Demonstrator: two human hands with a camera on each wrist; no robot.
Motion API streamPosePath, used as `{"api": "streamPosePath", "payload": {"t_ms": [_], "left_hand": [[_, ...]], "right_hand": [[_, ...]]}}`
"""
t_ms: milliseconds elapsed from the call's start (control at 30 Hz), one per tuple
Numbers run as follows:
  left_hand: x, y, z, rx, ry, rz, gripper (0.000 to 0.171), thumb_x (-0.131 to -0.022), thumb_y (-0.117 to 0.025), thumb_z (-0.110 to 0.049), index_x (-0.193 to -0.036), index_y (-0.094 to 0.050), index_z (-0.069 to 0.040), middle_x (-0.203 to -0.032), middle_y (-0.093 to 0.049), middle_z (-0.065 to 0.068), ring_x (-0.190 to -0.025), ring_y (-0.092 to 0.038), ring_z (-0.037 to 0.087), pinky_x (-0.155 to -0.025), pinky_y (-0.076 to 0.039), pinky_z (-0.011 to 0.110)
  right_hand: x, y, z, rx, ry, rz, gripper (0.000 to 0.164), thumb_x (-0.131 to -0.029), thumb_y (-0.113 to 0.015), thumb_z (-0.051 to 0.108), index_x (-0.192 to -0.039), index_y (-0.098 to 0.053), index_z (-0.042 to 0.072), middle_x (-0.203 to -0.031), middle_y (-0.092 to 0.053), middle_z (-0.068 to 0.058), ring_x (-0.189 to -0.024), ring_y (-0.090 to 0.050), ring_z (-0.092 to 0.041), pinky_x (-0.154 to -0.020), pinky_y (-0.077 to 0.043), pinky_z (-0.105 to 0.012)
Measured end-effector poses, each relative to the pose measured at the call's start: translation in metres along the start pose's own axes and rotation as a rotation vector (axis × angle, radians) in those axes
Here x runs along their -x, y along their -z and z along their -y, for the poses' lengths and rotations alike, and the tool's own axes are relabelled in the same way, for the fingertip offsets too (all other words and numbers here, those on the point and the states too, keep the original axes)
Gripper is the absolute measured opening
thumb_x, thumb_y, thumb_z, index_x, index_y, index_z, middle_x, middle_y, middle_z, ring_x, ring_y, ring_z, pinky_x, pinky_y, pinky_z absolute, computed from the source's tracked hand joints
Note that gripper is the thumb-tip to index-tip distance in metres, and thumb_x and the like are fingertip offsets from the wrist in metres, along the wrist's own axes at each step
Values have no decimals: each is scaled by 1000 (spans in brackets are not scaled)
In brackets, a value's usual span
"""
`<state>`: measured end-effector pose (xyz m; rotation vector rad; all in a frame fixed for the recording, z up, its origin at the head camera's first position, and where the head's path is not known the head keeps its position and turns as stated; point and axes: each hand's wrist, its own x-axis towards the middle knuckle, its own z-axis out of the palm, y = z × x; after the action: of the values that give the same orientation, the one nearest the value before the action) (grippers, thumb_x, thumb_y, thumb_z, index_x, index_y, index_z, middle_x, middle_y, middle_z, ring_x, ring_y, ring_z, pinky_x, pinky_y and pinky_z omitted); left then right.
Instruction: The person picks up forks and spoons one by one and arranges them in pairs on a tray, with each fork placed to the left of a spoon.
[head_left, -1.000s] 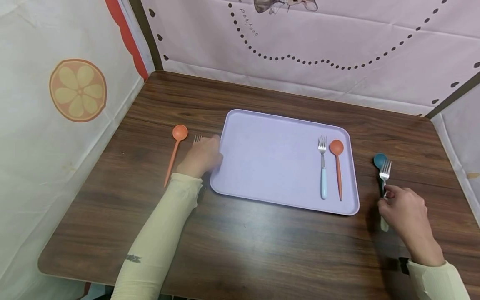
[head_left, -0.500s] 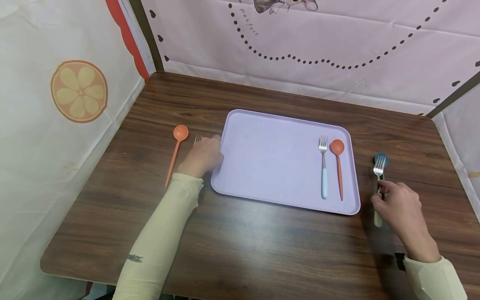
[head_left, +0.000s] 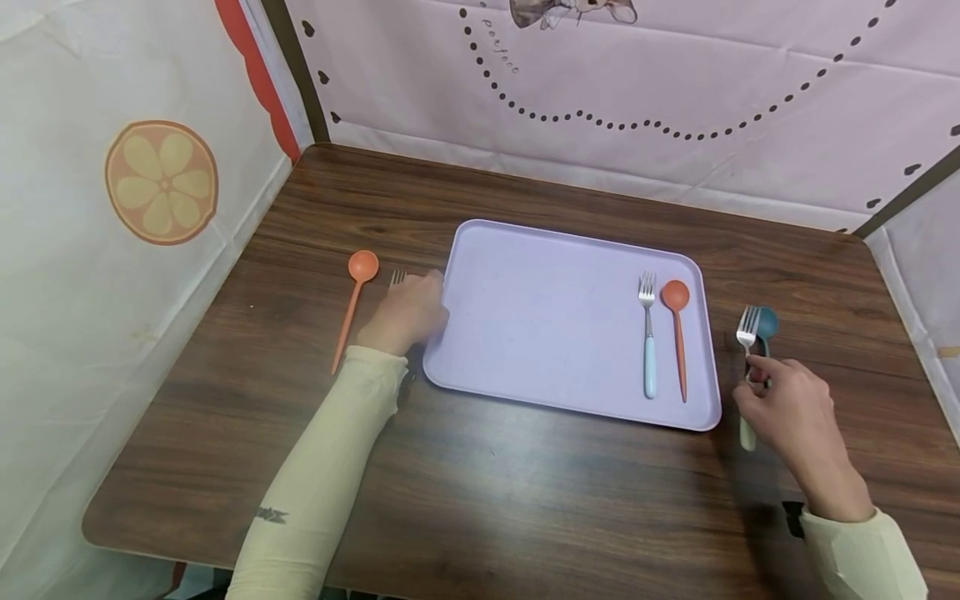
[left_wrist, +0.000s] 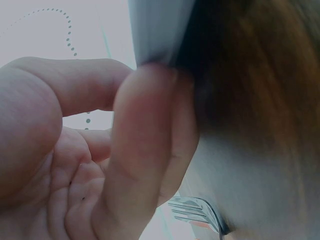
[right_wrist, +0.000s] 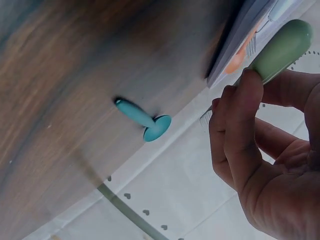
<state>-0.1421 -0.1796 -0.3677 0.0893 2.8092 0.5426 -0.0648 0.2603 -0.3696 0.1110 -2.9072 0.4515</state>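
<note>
My left hand pinches the left rim of a lavender tray; the left wrist view has thumb and fingers meeting at the tray's edge. Between finger and thumb of my right hand is a fork with a pale green handle, held above the table right of the tray. A teal spoon lies on the table beneath it, its handle partly hidden by the hand. On the tray's right side lie a light blue-handled fork and an orange spoon, side by side.
Left of the tray, another orange spoon lies on the wooden table. Next to it a second fork shows only its tines, the rest hidden by my left hand. Printed cloth walls stand behind and beside the table.
My right hand has moved left toward the tray with the green-handled fork, uncovering more of the teal spoon's bowl. The left hand stays at the tray's rim.
</note>
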Motion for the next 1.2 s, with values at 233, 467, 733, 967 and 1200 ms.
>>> {"api": "streamPosePath", "payload": {"t_ms": [233,467,733,967,1200], "left_hand": [[0,0,-1,-4,-2,1,30,-81,-47,-5,-110,-47,3,-83,-55,16,-67,-53,31,-53,-46,38],[0,1,-2,-7,4,9,32,-82,-46,-5,-113,-46,3,-84,-55,16,-66,-53,30,-52,-44,37],[0,0,-2,-2,4,14,35,-83,-45,-5,-116,-45,5,-85,-55,17,-67,-53,30,-51,-43,36],[1,0,-1,13,1,13,32,-82,-45,-5,-113,-46,4,-84,-55,17,-68,-53,30,-50,-44,36],[1,0,-1,15,-7,4,32,-82,-45,-4,-113,-46,5,-83,-55,16,-65,-53,29,-49,-44,35]], "right_hand": [[-2,-1,6,-17,9,7,33,-72,-57,6,-99,-63,-10,-77,-57,-18,-66,-49,-26,-53,-39,-41],[-5,-3,15,-41,32,5,33,-73,-57,5,-101,-63,-9,-79,-59,-17,-71,-52,-27,-56,-42,-45],[-8,-3,25,-60,28,55,36,-73,-56,5,-106,-62,-9,-83,-58,-18,-74,-52,-27,-57,-44,-46],[-12,-4,34,-67,20,92,36,-76,-56,6,-108,-61,-9,-87,-58,-19,-74,-53,-27,-55,-47,-45],[-16,-5,40,-67,12,100,35,-77,-56,6,-108,-61,-9,-85,-59,-20,-73,-51,-28,-53,-47,-43]]}}
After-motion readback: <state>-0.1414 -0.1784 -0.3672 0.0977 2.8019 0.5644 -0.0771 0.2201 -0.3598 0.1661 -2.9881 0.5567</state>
